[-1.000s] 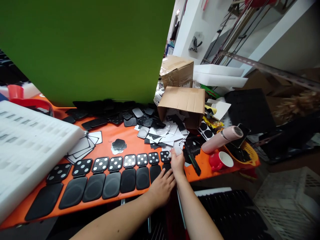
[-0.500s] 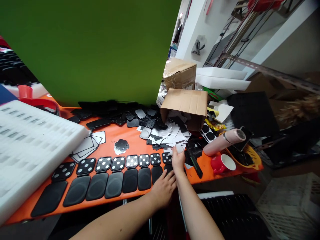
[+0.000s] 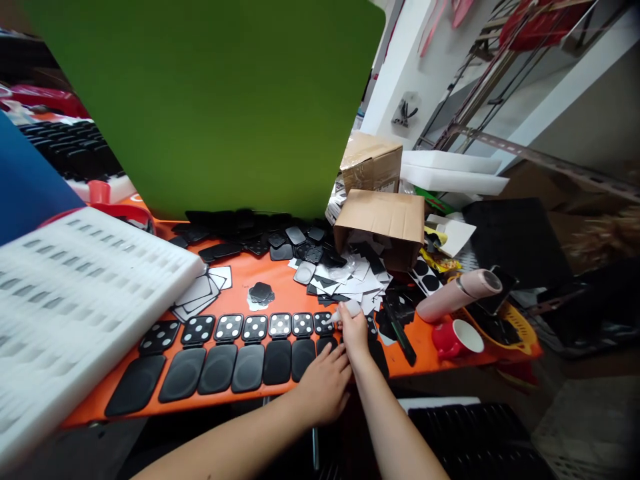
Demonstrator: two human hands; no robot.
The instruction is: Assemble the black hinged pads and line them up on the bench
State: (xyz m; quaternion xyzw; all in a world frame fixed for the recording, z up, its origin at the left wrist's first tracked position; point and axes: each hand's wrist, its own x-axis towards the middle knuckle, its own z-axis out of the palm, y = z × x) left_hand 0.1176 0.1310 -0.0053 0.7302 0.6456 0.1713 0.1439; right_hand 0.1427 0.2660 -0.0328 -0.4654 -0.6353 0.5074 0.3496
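Right hand (image 3: 353, 331)'s wrapped round a small white bottle (image 3: 353, 307) near the tabletop (image 3: 240, 268)'s front edge; left's (image 3: 326, 383) spread loosely, seemingly gripping nothing. Bottle's probably light, squeezy; hold mid-body.

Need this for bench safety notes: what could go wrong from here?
The right grip holds a white squeeze bottle at the white-dotted panels: a stray drip might land there.
The smooth black panels lie near the orange table's front edge: a bump could slide one off.
The red mug also stands near that edge: a knock might tip it.
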